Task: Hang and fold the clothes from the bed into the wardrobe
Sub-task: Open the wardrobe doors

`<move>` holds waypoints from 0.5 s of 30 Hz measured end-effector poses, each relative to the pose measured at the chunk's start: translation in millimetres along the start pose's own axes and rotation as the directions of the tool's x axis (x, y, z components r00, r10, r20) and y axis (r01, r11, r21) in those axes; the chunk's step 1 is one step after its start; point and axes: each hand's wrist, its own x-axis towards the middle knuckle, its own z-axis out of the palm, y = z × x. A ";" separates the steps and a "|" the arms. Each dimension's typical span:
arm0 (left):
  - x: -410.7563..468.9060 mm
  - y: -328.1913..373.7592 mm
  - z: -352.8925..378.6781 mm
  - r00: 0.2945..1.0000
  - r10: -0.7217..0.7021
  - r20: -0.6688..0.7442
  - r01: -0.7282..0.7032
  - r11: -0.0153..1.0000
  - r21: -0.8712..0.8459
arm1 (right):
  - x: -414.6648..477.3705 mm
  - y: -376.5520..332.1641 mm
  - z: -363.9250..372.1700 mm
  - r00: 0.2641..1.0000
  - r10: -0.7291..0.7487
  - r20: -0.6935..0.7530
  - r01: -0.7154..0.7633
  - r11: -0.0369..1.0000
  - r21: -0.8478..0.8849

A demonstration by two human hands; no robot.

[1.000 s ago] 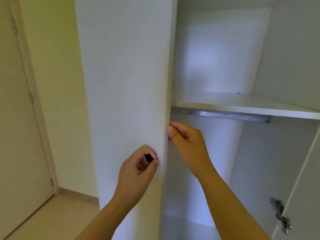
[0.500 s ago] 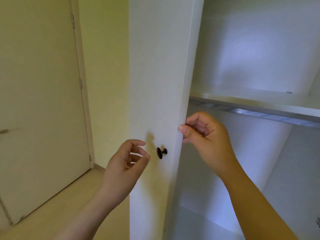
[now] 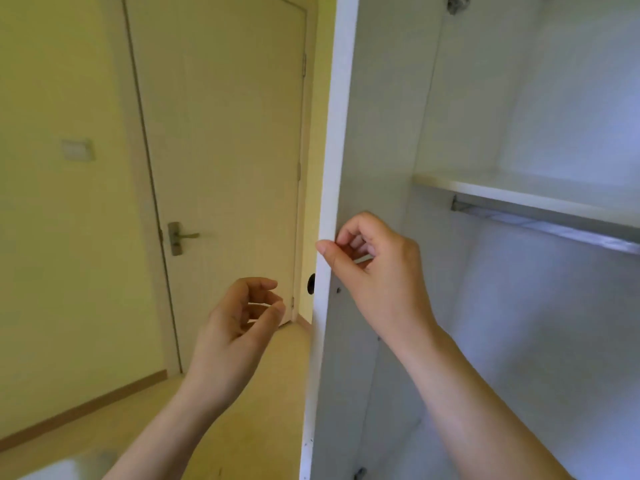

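The wardrobe (image 3: 540, 323) fills the right half of the frame, standing open; its door (image 3: 339, 133) is seen edge-on as a white strip running down the centre. The right hand (image 3: 377, 271) grips that edge at mid-height; the thumb (image 3: 323, 245) presses the near, outer side while the fingers (image 3: 356, 242) curl round onto the inner face, so the door's edge sits pinched between them. Just below the thumb, a dark knob (image 3: 311, 284) shows on the door's outer side. The left hand (image 3: 235, 323), lower centre, hangs near the knob but apart from it; its fingers are loosely curled, thumb and fingertips a narrow gap apart, holding nothing. Inside the wardrobe, at right, a pale shelf (image 3: 519, 194) crosses the middle of the frame; a metal rail (image 3: 540, 226) runs just beneath it; a hinge (image 3: 457, 3) sits at the top edge. Left of the wardrobe door stands a closed room door (image 3: 225, 133) with a lever handle (image 3: 183, 235); a blurred light switch (image 3: 78, 149) is on the wall at upper left; a pale floor (image 3: 242, 427) lies below.
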 end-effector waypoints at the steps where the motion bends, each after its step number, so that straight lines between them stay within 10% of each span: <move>1: -1.2 -1.6 -9.6 1.000 -0.010 -0.024 0.010 1.000 0.023 | 4.2 0.9 11.4 1.000 -0.003 0.004 0.003 1.000 0.006; 15: 4.2 -19.8 -77.4 0.969 -0.080 -0.233 0.120 0.979 0.165 | 50.9 42.3 161.8 0.967 0.170 0.187 -0.172 0.985 -0.007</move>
